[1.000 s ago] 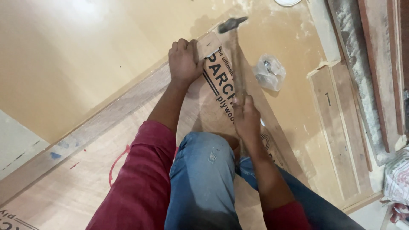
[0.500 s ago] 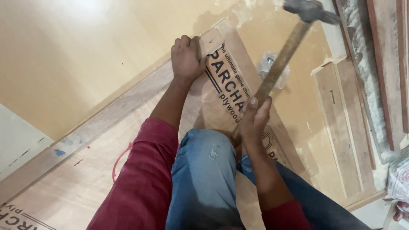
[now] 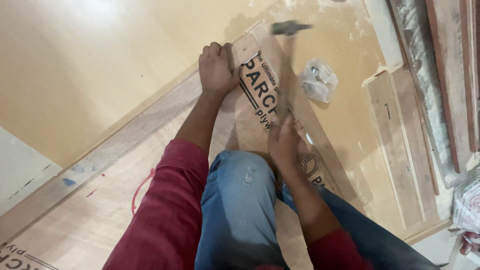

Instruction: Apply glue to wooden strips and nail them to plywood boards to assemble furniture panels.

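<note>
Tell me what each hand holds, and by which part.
The right hand holds a hammer by the lower end of its handle. The left hand presses a small wooden block at its side.
</note>
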